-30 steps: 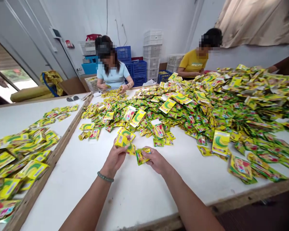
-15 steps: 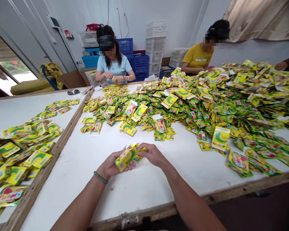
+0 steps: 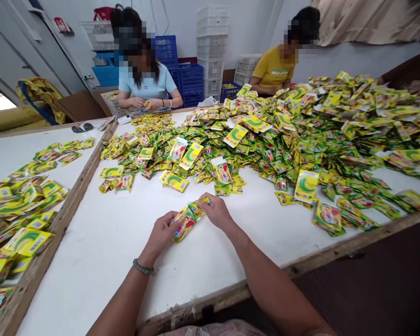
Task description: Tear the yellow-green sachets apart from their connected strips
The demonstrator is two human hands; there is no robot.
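Note:
My left hand [image 3: 162, 234], with a beaded bracelet on its wrist, grips a small yellow and green printed box [image 3: 185, 229] above the white table. The box lies tilted, its printed front facing up. At its upper right end, my right hand [image 3: 217, 211] pinches a small green and yellow candy packet [image 3: 203, 201]. Whether part of that packet sits inside the box, I cannot tell. Just beyond my hands, a box [image 3: 175, 181] and an open-flapped box [image 3: 221, 171] rest by the loose packets.
A large heap of packets and boxes [image 3: 287, 126] spreads across the table's back and right. Left of a wooden divider [image 3: 75, 186] lie several boxes [image 3: 30, 240]. Across the table sit a person in light blue [image 3: 147, 86] and one in yellow [image 3: 275, 70]. Crates [image 3: 212, 51] stand behind.
The box has turned in my left hand, so its other printed side shows. My right hand stays at its end with the packet. The whole view has shifted slightly.

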